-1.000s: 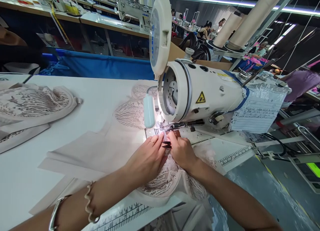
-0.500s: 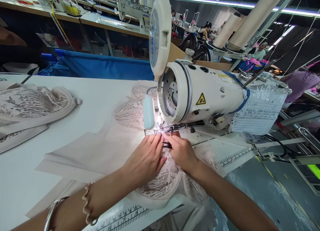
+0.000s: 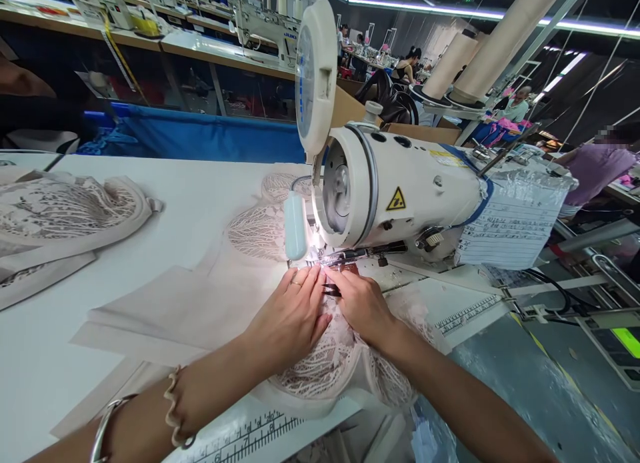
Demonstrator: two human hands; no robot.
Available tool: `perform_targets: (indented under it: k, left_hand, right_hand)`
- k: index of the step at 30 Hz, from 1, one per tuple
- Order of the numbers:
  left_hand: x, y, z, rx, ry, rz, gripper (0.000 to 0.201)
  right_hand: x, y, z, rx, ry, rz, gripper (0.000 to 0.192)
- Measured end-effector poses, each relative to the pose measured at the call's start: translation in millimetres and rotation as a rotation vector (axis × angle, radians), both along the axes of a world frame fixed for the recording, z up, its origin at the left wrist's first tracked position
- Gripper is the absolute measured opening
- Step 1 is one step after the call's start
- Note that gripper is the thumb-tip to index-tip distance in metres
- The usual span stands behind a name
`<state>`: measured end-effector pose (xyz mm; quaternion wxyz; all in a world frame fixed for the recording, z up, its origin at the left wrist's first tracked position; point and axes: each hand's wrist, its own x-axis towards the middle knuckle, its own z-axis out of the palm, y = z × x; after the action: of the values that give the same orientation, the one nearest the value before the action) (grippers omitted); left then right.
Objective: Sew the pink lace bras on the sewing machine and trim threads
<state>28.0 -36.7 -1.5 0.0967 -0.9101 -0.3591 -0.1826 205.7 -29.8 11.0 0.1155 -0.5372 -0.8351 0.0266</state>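
Note:
At the sewing machine [image 3: 400,183], my left hand [image 3: 295,313] lies on pale pink lace fabric [image 3: 315,369], fingers stretched flat and tips close to the lit needle area. My right hand [image 3: 363,303] is closed beside it, its index finger and thumb pressing at the fabric edge. A small dark two-pronged tool, like thread snips [image 3: 331,289], sticks out from under the right fingers toward the left hand; most of it is hidden in the palm. Lace cups continue past the needle on the far side, and more hang toward me over the table's front edge.
A pale blue lamp [image 3: 295,226] hangs left of the needle. The machine's round cover [image 3: 316,76] stands raised. More lace pieces [image 3: 75,209] lie on the white table [image 3: 200,183] at left. Printed rulers run along its edge. Thread cones [image 3: 453,63] stand behind; people sit farther back.
The wheel inside the machine's open head now looks blurred, as if turning. My hands and the fabric stay almost in place; the view has shifted slightly.

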Motion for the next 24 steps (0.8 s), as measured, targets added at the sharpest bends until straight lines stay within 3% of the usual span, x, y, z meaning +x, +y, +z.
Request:
perform_targets:
  k: [7,11,15,19,24]
  left_hand:
    - [-1,2,-3.7,0.029,0.02,0.019,0.053]
    - [1,-7,-2.8,0.048,0.139,-0.119,0.041]
    - [1,-9,-3.0,-0.141,0.181,-0.115,0.053]
    - [-9,6,-2.7,-0.22,0.122,-0.135,0.042]
    - [-27,28,1.3,-0.221,-0.054,-0.261,0.029]
  right_hand:
    - [2,2,2.4,-0.045,-0.007,-0.08,0.024]
    - [12,1,5.9,-0.083,0.147,-0.024,0.031]
    - [19,0,9.1,-0.13,0.195,0.03,0.045]
    - [17,2,9.3,-0.128,0.177,0.064,0.049]
    - [7,9,8.6,-0.05,0.119,0.052,0.037]
